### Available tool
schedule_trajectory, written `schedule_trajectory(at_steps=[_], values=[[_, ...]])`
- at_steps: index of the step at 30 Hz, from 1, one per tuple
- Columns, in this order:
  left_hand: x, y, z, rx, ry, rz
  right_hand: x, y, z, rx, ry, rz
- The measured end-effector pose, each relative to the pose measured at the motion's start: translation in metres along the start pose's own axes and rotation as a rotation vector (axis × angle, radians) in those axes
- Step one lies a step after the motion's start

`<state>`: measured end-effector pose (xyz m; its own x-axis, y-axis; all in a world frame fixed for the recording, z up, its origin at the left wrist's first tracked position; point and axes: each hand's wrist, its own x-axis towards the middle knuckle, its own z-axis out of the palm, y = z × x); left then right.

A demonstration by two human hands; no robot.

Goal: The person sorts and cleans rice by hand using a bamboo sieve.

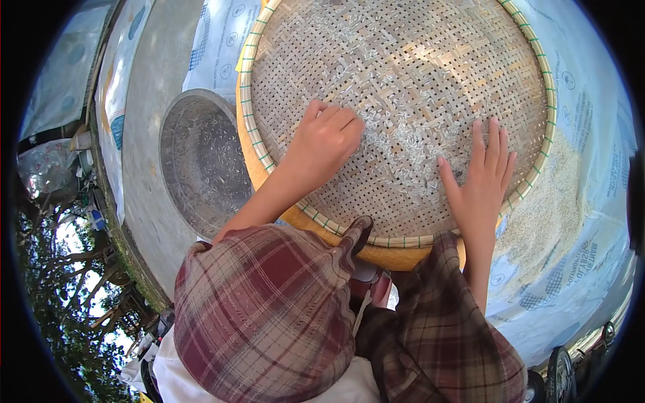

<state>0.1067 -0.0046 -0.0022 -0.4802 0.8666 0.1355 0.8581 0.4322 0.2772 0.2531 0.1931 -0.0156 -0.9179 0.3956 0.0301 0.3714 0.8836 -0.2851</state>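
A round woven bamboo tray [396,232] with a rim bound in green fills the upper middle of the view. White grains [403,144] lie scattered over its weave, thickest between the two hands. My left hand [330,138] is over the tray left of the thickest grains, its fingers curled together; whatever they hold, if anything, is hidden. On the tray's right part lies my right hand [482,178], fingers spread, with nothing held and the thumb beside the grains.
A grey basin [208,158] with a few grains inside stands left of the tray. Something yellow [393,256] shows beneath the tray. At the right, a pile of grain [547,215] lies on printed white-blue sheets [608,195]. Tree branches and clutter appear at far left.
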Motion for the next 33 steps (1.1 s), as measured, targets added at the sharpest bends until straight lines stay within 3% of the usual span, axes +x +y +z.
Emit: schedule_trajectory(at_steps=[2,4,8,12,14,33], values=[[0.001,-0.001,0.0,-0.011,-0.02,0.026,-0.002,0.0,-0.002,0.005,-0.012,0.003],[0.001,-0.002,0.0,-0.179,0.03,-0.072,0.002,-0.001,-0.003,0.023,-0.029,0.01],[-0.001,0.0,-0.009,-0.643,-0.062,-0.379,0.002,-0.004,-0.009,0.065,-0.058,0.025],[-0.009,-0.011,0.002,-0.888,-0.066,-0.511,-0.002,0.0,-0.009,0.07,0.011,0.017],[-0.009,-0.011,0.001,-1.019,-0.031,-0.567,-0.005,0.001,-0.006,0.138,-0.056,0.017],[-0.021,0.004,-0.015,-0.946,0.079,-0.61,-0.009,0.003,-0.003,0.152,0.033,-0.021]])
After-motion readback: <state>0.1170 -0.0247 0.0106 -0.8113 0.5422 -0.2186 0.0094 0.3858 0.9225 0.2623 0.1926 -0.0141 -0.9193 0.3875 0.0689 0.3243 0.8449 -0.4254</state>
